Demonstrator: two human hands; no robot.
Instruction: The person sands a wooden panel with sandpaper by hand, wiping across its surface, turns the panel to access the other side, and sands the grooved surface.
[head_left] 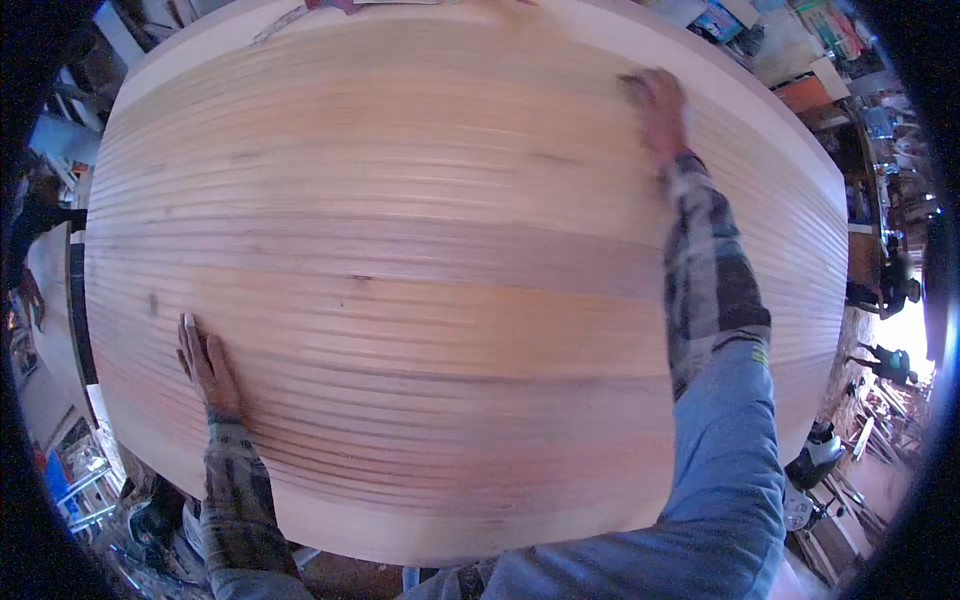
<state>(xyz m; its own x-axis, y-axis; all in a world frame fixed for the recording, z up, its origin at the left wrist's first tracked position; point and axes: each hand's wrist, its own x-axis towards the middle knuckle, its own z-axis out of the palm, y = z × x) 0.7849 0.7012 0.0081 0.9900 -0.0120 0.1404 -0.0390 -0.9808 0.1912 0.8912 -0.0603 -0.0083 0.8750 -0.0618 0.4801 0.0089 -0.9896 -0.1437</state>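
A large wooden panel with long parallel grooves fills the middle of the view. My left hand lies flat on its lower left part, fingers stretched out and holding nothing. Far off at the panel's upper right, my right hand is blurred by motion, its fingers bent around a dark thing at the grooved surface. That thing is too smeared to make out. Plaid cuffs and blue-grey sleeves cover both arms.
At the left edge a person's hand shows beside a board. Two people stand far off at the right, near a bright opening. Wood scraps lie at the right. Boxes and clutter are beyond the panel's upper right.
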